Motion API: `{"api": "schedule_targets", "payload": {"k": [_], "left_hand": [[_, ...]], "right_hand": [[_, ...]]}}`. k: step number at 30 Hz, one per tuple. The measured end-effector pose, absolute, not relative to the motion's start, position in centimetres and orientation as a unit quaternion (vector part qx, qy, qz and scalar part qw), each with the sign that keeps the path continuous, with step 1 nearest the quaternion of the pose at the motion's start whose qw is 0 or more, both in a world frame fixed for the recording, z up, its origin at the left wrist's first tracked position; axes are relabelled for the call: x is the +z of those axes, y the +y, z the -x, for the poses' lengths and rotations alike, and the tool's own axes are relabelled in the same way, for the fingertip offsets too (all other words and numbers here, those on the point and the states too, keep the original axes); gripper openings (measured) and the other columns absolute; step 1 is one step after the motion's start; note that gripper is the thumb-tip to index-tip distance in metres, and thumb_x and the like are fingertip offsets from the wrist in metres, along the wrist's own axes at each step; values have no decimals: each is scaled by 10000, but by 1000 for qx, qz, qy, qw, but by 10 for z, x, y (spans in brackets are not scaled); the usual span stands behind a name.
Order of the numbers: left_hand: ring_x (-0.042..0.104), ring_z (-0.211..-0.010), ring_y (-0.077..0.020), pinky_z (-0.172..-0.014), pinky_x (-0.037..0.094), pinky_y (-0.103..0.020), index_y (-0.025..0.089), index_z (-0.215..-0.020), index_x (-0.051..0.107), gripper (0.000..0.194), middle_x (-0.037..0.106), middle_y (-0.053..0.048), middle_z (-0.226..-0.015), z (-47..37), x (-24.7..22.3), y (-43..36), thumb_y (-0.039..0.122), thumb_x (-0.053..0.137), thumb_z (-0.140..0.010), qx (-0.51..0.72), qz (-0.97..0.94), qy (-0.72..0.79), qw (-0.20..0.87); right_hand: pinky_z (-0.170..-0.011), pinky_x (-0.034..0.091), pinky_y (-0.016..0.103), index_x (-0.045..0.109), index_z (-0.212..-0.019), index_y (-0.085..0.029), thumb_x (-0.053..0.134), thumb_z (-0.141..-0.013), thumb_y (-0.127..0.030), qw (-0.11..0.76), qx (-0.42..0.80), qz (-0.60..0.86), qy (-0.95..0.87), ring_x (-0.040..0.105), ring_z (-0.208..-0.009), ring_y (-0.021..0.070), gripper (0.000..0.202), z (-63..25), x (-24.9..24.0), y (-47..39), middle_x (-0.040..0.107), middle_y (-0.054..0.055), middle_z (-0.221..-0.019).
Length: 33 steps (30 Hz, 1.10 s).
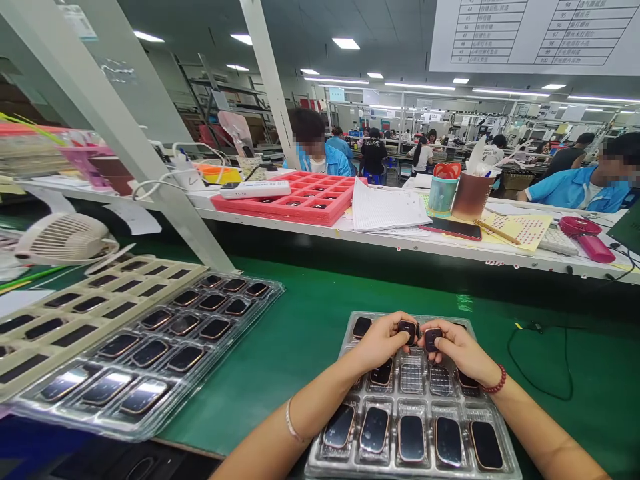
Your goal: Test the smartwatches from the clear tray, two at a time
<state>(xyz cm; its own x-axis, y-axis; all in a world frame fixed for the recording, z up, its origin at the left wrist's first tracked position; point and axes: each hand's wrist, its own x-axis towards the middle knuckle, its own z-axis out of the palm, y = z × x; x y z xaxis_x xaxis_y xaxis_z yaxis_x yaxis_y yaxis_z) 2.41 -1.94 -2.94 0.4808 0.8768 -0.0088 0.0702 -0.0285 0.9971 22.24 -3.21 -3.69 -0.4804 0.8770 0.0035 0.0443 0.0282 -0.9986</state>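
Each of my hands holds a small dark smartwatch body with a rounded, copper-coloured edge. My left hand (385, 341) pinches one watch body (408, 330) between thumb and fingers. Close beside it, my right hand (457, 348) grips a second watch body (432, 339), its thumb over the face. Both are held above a clear plastic tray (345, 460) on the green bench. In the tray's near row lie several watch bodies (411, 438), screens up. Two compartments (411, 375) under my hands hold nothing; my hands hide part of the far rows.
To the left lie another clear tray (200, 373) of watch bodies and a beige tray (107, 283) with dark pieces. A white fan (65, 239) stands behind them. On the shelf ahead are a red foam tray (300, 207), papers (385, 205) and cups (443, 193). A cable (540, 393) lies at right.
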Motion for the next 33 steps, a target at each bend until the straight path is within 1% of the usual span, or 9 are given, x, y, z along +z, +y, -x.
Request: {"api": "schedule_targets", "payload": {"k": [4, 6, 9, 12, 19, 22, 26, 30, 33], "left_hand": [[584, -691, -130, -619, 421, -235, 159, -985, 551, 328, 633, -41, -858, -24, -28, -20, 85, 537, -666, 364, -619, 377, 585], [576, -693, -129, -636, 428, -243, 156, -966, 553, 306, 629, -39, -847, -24, -29, -19, 99, 555, -665, 377, -611, 378, 585], [563, -654, -124, -631, 435, -257, 147, -937, 548, 235, 613, -32, -790, -24, -31, -17, 151, 551, -703, 388, -598, 385, 586], [577, -717, -143, -668, 444, -272, 150, -970, 537, 278, 619, -43, -827, -23, -33, -17, 141, 561, -694, 396, -595, 388, 581], [577, -714, -136, -684, 436, -270, 155, -966, 558, 317, 629, -42, -861, -24, -30, -19, 73, 535, -661, 382, -613, 379, 578], [575, -679, -131, -678, 433, -273, 153, -973, 559, 323, 632, -35, -831, -24, -30, -19, 67, 518, -665, 380, -613, 387, 575], [590, -790, -162, -724, 430, -279, 167, -1030, 547, 429, 640, -41, -896, -24, -29, -20, 37, 543, -620, 381, -606, 411, 564], [588, -820, -167, -745, 433, -289, 166, -1053, 534, 423, 637, -54, -932, -23, -29, -20, 65, 554, -643, 370, -616, 410, 562], [588, -796, -161, -727, 438, -285, 161, -1039, 535, 389, 631, -56, -932, -23, -31, -19, 82, 549, -658, 373, -619, 397, 566]], "right_hand": [[-591, 484, 279, 518, -1117, -207, 532, -802, -206, 364, 583, 364, -628, 594, -719, 155, 315, -222, -36, -32, 627, 62, -992], [-597, 487, 281, 500, -1141, -208, 532, -801, -200, 368, 579, 361, -631, 593, -728, 154, 342, -222, -36, -33, 621, 71, -1018], [-600, 483, 272, 510, -1131, -208, 539, -790, -182, 361, 578, 361, -636, 598, -727, 150, 343, -222, -36, -35, 626, 71, -1013], [-622, 484, 270, 514, -1127, -213, 554, -778, -167, 352, 584, 358, -638, 606, -766, 157, 354, -222, -36, -35, 626, 72, -1038], [-600, 486, 280, 519, -1124, -208, 536, -813, -234, 362, 589, 351, -632, 607, -730, 158, 313, -224, -36, -32, 635, 82, -1022], [-608, 482, 277, 523, -1127, -218, 548, -798, -206, 357, 588, 351, -635, 611, -755, 163, 331, -223, -37, -33, 625, 77, -1044], [-632, 480, 277, 524, -1127, -221, 569, -763, -160, 348, 594, 349, -636, 614, -789, 169, 372, -222, -37, -34, 621, 73, -1059], [-592, 479, 277, 515, -1135, -213, 516, -811, -203, 362, 592, 347, -631, 606, -728, 158, 324, -223, -38, -32, 633, 79, -1018], [-610, 483, 277, 509, -1143, -224, 538, -785, -170, 360, 588, 346, -636, 604, -762, 161, 363, -223, -39, -32, 622, 68, -1026]]}}
